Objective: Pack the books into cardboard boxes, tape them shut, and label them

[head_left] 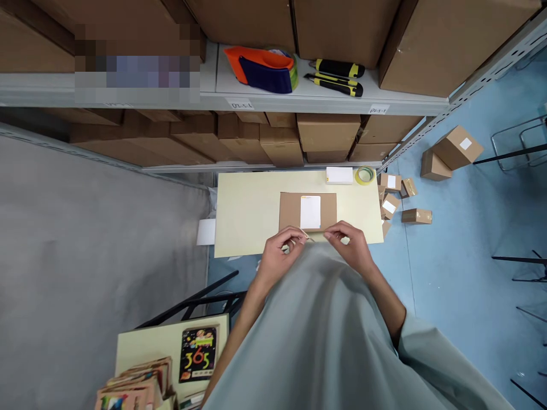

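A flat brown cardboard box (290, 210) with a white label (310, 212) on its top lies on the pale yellow table (248, 213). My left hand (285, 250) is at the near left of the box, thumb and fingertips pinched together. A small thin strip (307, 235) sticks out from that pinch; its kind is too small to make out. My right hand (351, 244) is closed in a pinch by the box's near right corner. Whatever its fingertips hold, if anything, does not show.
A tape roll (364, 175) and a white label stack (339, 175) sit at the table's back. Above is a shelf with an orange-and-blue tape dispenser (265, 69) and box cutters (337, 77). Small boxes (416, 216) lie on the floor right; books (134, 387) stand lower left.
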